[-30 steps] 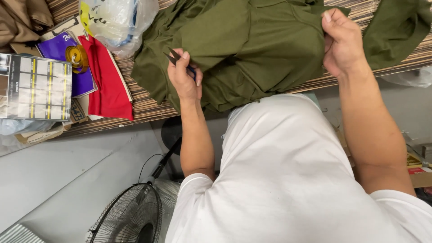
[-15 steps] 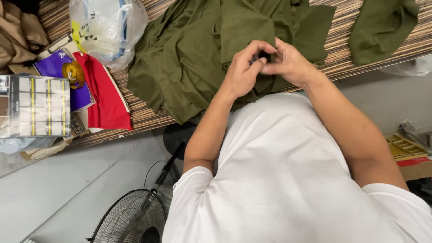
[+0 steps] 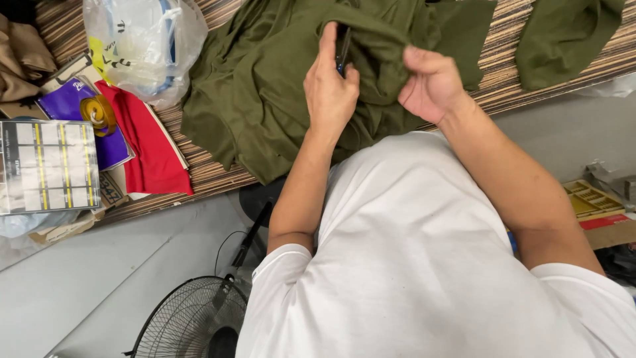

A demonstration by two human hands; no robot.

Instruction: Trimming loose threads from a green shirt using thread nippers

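Olive-green garment (image 3: 265,86), one large piece, spread and rumpled over far middle of striped surface (image 3: 530,73), near edge hanging slightly over the rim. Soft, light, limp knit by the look; likely to sag and bunch where lifted, not fragile, not slippery. Best taken at a fold or hem, pinched between thumb and fingers, second grip close by to keep cloth taut.

Left hand (image 3: 331,89): closed around a small dark tool (image 3: 342,46), slim, kind not clear, tip against a raised fold of the garment.
Right hand (image 3: 430,83): closed, pinching the same fold just right of the tool, cloth bunched in the fist.

Count, green cloth: one main garment; one separate green piece (image 3: 563,40) at far right, well apart.
Count, other items, left end of surface:
- clear plastic bag (image 3: 142,46), one, filled, contents unclear
- red cloth (image 3: 149,146), one, folded flat
- purple booklet (image 3: 66,106), one, with one roll of amber tape (image 3: 98,114) resting on it
- printed gridded card (image 3: 50,166), one
- tan cloth (image 3: 23,59), one heap, far left corner

Below surface, near left: one floor fan (image 3: 192,325), on grey floor. White shirt (image 3: 424,265) of wearer fills near middle.
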